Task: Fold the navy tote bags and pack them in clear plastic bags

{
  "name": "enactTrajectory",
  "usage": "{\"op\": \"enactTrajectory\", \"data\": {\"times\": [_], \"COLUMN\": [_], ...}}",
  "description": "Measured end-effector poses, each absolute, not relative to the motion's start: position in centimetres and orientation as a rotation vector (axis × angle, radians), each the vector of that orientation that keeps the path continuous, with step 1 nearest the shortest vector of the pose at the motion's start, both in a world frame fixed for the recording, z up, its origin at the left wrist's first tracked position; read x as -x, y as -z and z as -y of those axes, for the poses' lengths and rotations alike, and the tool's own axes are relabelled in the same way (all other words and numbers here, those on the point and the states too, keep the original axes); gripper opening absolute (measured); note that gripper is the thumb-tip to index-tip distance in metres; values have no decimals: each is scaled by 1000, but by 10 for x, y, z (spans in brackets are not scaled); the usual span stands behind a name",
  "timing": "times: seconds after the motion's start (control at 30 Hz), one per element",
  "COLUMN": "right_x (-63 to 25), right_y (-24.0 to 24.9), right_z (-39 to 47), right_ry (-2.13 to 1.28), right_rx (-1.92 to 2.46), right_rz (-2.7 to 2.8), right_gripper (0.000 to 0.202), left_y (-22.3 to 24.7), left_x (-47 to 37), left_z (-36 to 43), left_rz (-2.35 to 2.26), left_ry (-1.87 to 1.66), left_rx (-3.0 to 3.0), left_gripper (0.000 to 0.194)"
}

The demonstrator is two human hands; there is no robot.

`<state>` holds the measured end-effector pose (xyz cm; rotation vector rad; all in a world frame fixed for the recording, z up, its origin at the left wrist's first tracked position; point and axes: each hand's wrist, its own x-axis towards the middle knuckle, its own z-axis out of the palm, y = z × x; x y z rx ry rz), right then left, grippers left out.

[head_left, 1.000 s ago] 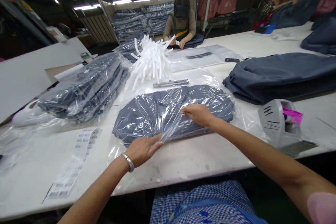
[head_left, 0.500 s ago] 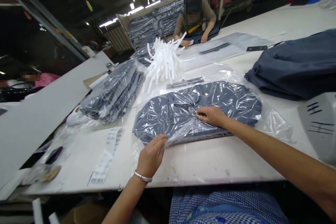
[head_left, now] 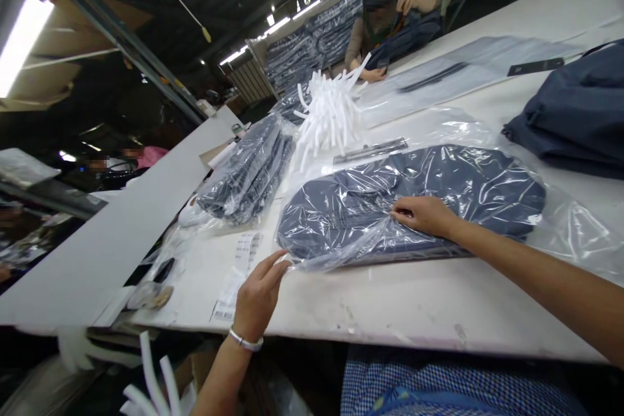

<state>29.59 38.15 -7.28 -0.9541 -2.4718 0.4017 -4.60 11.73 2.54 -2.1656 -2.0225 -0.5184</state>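
Observation:
A rounded navy fabric item (head_left: 348, 234) lies flat on the table inside a clear plastic bag (head_left: 580, 227); what kind of item it is I cannot tell. My right hand (head_left: 426, 216) pinches a gathered fold of the plastic over the middle of the item's front side. At the near left corner of the plastic is my left hand (head_left: 260, 289), thumb and fingers closed on its edge. A bracelet circles the left wrist. Just behind the wrapped item lies a dark flat strip (head_left: 370, 151).
Wrapped navy items (head_left: 248, 172) are piled at the left, near a bunch of white strips (head_left: 331, 110). Barcode label sheets (head_left: 238, 279) lie by my left hand. Another navy item (head_left: 575, 114) rests at the right. Across the table a co-worker (head_left: 383, 19) handles dark fabric.
My left hand has slid left along the plastic's near edge to its corner. My right hand keeps its pinch. The view has shifted left, and the co-worker has raised one hand with the fabric.

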Motion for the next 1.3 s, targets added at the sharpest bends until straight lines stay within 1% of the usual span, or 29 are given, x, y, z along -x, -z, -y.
{"op": "enactTrajectory", "data": {"times": [0.1,0.2,0.3,0.43,0.53,0.73,0.83,0.97,1.1,1.2,1.3], "right_x": [-296,-296,-297,-298,-297,-298,-298,-297,-297,-297,-297], "right_y": [75,79,83,85,84,83,83,83,82,81,81], "right_z": [-382,-384,-386,-389,-389,-388,-388,-388,-387,-386,-384], "right_ry": [-396,-409,-429,-423,-427,-450,-462,-454,-457,-452,-435], "right_rx": [953,945,958,990,991,1003,1008,1004,1017,1022,1026], "right_rz": [2460,2450,2440,2452,2464,2475,2471,2466,2463,2452,2440], "right_gripper": [22,23,23,25,26,26,27,28,27,28,29], "left_y": [-32,-22,-3,9,-4,-50,-54,-29,11,35,49], "left_x": [64,87,109,130,138,145,143,129,114,111,116], "left_z": [-143,-166,-182,-196,-202,-203,-206,-211,-210,-208,-207], "left_rz": [2174,2516,2706,2804,2795,2907,2925,2845,2715,2602,2564], "left_ry": [713,897,903,864,861,782,801,935,1025,1026,986], "left_rx": [2367,2354,2287,2244,2263,2389,2311,1983,1669,1576,1541], "left_gripper": [22,33,45,49,46,39,33,23,27,28,29]}}
